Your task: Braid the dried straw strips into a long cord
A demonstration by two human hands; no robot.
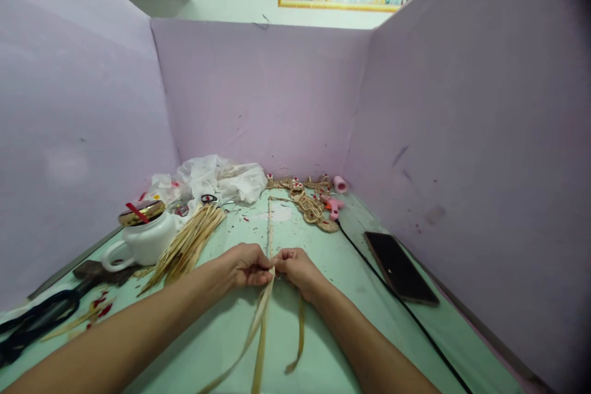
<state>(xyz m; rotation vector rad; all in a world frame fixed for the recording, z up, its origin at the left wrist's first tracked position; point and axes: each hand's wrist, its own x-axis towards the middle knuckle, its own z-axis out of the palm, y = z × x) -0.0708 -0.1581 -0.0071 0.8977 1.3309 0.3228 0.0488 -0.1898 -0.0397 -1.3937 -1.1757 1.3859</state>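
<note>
Both my hands meet at the middle of the green table (360, 271). My left hand (247, 263) is closed, pinching flat dried straw strips (261, 326) that trail toward me. My right hand (295, 268) is closed too, gripping the same strips, and one strip (301, 332) hangs from it. From between my fingers a thin braided straw cord (270, 228) runs away across the table.
A bundle of straw (189, 243) lies left, beside a white mug with a gold lid (143, 237). Black scissors (37, 317) sit far left. White plastic bags (221, 178), woven straw pieces (314, 209), a pink glue gun (333, 206) with black cable (406, 308), and a phone (399, 268) lie around. Purple panels enclose the table.
</note>
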